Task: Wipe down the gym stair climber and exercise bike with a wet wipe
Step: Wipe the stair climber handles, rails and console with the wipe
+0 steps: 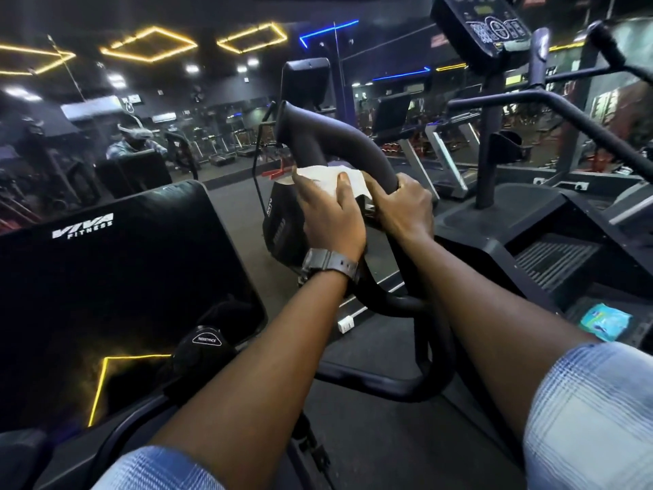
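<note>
The exercise bike's black curved handlebar [339, 143] rises in the middle of the view. My left hand [332, 210], with a grey watch on the wrist, presses a white wet wipe [319, 175] against the bar's lower part. My right hand [406, 206] grips the same handlebar just to the right of the wipe. The bike's black "Viva Fitness" console [116, 295] fills the left foreground, with a resistance knob [205, 343] below it. The stair climber [530, 221], with its steps and tall display [484, 23], stands to the right.
A teal wet wipe packet [605, 321] lies on the stair climber's lower step at right. Treadmills [448, 160] stand behind. A mirror wall at the back left reflects a person and several machines. Dark gym floor lies between the machines.
</note>
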